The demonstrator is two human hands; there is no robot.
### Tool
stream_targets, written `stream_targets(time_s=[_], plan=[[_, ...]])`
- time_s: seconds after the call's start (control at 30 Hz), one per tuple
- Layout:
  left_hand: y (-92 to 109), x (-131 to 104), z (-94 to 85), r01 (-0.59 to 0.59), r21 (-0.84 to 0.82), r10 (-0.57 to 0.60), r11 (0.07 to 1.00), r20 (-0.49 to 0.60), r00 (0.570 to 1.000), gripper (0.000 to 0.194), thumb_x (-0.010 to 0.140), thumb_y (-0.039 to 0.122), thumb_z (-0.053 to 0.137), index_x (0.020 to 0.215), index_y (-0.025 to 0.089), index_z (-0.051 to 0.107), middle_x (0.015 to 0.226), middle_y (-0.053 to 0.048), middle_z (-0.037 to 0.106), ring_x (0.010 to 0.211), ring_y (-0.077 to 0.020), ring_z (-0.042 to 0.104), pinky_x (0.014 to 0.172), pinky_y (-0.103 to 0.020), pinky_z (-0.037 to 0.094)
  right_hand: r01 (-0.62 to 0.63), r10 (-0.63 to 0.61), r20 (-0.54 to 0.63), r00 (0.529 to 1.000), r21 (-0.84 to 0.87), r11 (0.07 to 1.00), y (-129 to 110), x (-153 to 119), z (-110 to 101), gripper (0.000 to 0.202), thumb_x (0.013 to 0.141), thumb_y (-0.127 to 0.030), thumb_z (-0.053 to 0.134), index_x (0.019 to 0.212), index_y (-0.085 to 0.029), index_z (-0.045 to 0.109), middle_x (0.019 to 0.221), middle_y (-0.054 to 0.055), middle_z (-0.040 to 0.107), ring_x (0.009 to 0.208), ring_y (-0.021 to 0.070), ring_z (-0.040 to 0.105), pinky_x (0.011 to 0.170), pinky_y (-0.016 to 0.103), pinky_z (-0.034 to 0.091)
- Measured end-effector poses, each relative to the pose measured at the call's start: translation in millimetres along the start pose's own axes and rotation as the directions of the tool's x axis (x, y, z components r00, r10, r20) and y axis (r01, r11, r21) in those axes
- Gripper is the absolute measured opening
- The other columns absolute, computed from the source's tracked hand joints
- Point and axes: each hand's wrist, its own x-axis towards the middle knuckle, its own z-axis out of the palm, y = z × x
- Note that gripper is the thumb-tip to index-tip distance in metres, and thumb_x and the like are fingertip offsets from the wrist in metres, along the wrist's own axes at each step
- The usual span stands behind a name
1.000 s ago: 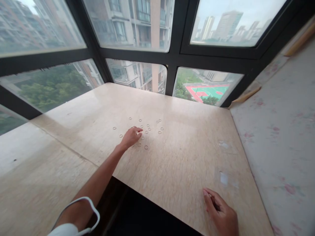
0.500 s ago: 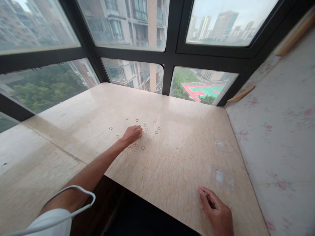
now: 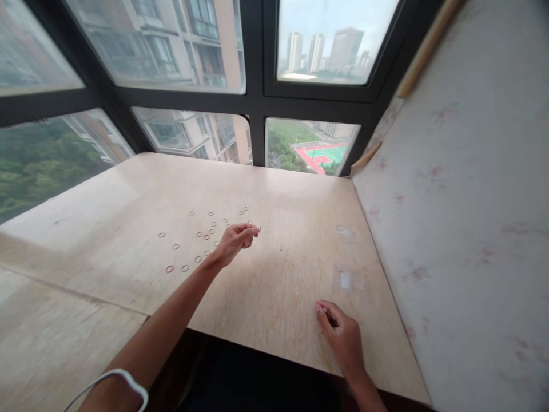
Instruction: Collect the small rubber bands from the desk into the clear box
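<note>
Several small thin rings lie scattered on the beige marble-like surface, among them a reddish ring (image 3: 170, 269) and a dark ring (image 3: 162, 235). My left hand (image 3: 237, 239) is over the right side of the scatter, thumb and forefinger pinched on a small ring (image 3: 259, 229) that shows at the fingertips. Some rings are partly hidden behind that hand. Near the front edge, my right hand (image 3: 338, 332) rests with thumb and forefinger pressed together; what it holds, if anything, is too small to make out.
Two clear plastic pieces (image 3: 344, 280) (image 3: 345, 231) lie on the right of the surface (image 3: 274, 320). A flower-patterned wall (image 3: 463, 229) rises at the right. Dark window frames (image 3: 253, 103) stand along the back. A white cord (image 3: 124, 375) hangs by my left arm.
The view has turned to the right. My left hand has moved right across the rings and lifted a ring in its pinch, uncovering more rings. My right hand keeps its pinch.
</note>
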Motion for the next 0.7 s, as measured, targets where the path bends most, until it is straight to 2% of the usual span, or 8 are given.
stream_targets(time_s=[0.1, 0.2, 0.4, 0.5, 0.57, 0.7], plan=[[-4, 2, 41.8, 0.024, -0.115, -0.017, 0.993, 0.057, 0.998, 0.025, 0.072, 0.037, 0.071, 0.067, 0.014, 0.063, 0.052, 0.004, 0.046, 0.045, -0.0042, 0.031, 0.045, -0.020, 0.023, 0.019, -0.019, -0.004, 1.000, 0.016, 1.000, -4, 0, -1, 0.035, 0.090, -0.043, 0.048, 0.089, -0.018, 0.072, 0.068, 0.005, 0.070, 0.058, 0.0162, 0.065, 0.052, 0.022, 0.050], [-9, 4, 77.9, 0.039, -0.112, -0.027, 0.993, 0.107, 0.994, 0.026, 0.072, 0.037, 0.072, 0.067, 0.014, 0.063, 0.055, 0.003, 0.049, 0.046, -0.0037, 0.032, 0.045, -0.020, 0.024, 0.039, -0.038, -0.032, 0.999, 0.027, 0.999, -7, 1, -3, 0.032, 0.089, -0.038, 0.048, 0.088, -0.018, 0.072, 0.064, 0.003, 0.068, 0.056, 0.0147, 0.063, 0.053, 0.021, 0.048], [-10, 1, 137.3, -0.041, 0.172, -0.007, 0.984, 0.267, 0.964, 0.028, 0.073, 0.041, 0.068, 0.077, 0.013, 0.068, 0.060, 0.001, 0.056, 0.050, -0.0062, 0.039, 0.045, -0.019, 0.028, 0.028, -0.026, -0.042, 0.999, 0.035, 0.999, -12, 2, -5, 0.027, 0.088, -0.032, 0.049, 0.089, -0.018, 0.072, 0.063, 0.002, 0.068, 0.054, 0.0140, 0.061, 0.055, 0.022, 0.046], [-14, 3, 158.9, -0.137, 0.342, 0.018, 0.930, 0.331, 0.943, 0.026, 0.078, 0.038, 0.062, 0.082, 0.013, 0.069, 0.057, 0.001, 0.055, 0.048, -0.0068, 0.039, 0.045, -0.019, 0.028, 0.016, -0.015, -0.032, 0.999, 0.042, 0.999, -12, 3, -5, 0.026, 0.088, -0.032, 0.050, 0.089, -0.018, 0.073, 0.062, 0.001, 0.068, 0.054, 0.0143, 0.061, 0.055, 0.023, 0.045], [-18, 6, 170.2, -0.249, 0.429, 0.077, 0.868, 0.378, 0.922, 0.021, 0.080, 0.033, 0.060, 0.083, 0.015, 0.070, 0.061, 0.001, 0.058, 0.050, -0.0073, 0.041, 0.047, -0.020, 0.031, 0.012, -0.011, -0.025, 1.000, 0.038, 0.999, -12, 3, -5, 0.026, 0.088, -0.032, 0.050, 0.089, -0.018, 0.073, 0.062, 0.001, 0.068, 0.054, 0.0146, 0.062, 0.056, 0.023, 0.045], [-27, 11, 186.1, -0.486, 0.538, 0.151, 0.688, 0.550, 0.822, 0.015, 0.084, 0.022, 0.056, 0.083, 0.018, 0.071, 0.083, -0.003, 0.066, 0.063, -0.0104, 0.052, 0.061, -0.023, 0.041, 0.019, -0.019, -0.011, 1.000, 0.032, 0.999, -12, 3, -6, 0.025, 0.088, -0.030, 0.051, 0.090, -0.018, 0.073, 0.065, 0.001, 0.069, 0.057, 0.0151, 0.063, 0.058, 0.024, 0.044]])
